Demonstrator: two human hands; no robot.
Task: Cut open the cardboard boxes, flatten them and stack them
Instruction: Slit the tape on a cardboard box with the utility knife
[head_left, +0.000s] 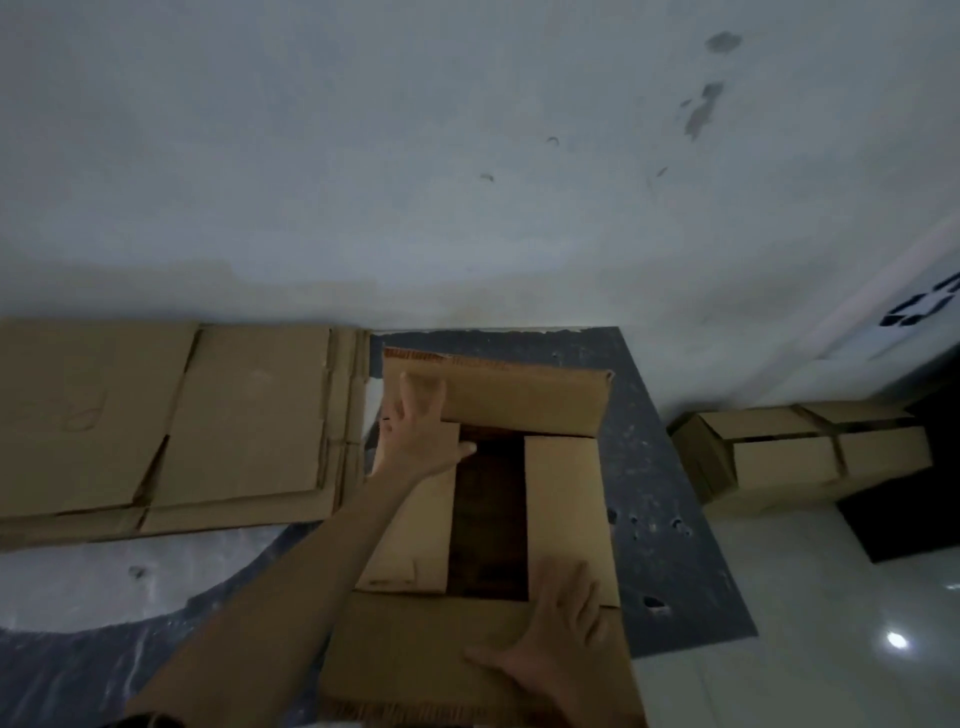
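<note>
An opened brown cardboard box lies on a dark mat in front of me, its flaps spread and a dark gap showing down its middle. My left hand reaches out with straight fingers and presses on the far left flap, fingertips touching the raised far flap. My right hand lies flat with spread fingers on the near flap. A stack of flattened cardboard lies on the floor to the left, against the wall. No cutting tool is in sight.
The dark mat lies on a pale glossy floor. An assembled cardboard box stands at the right beside a dark object. A stained white wall rises just behind the cardboard.
</note>
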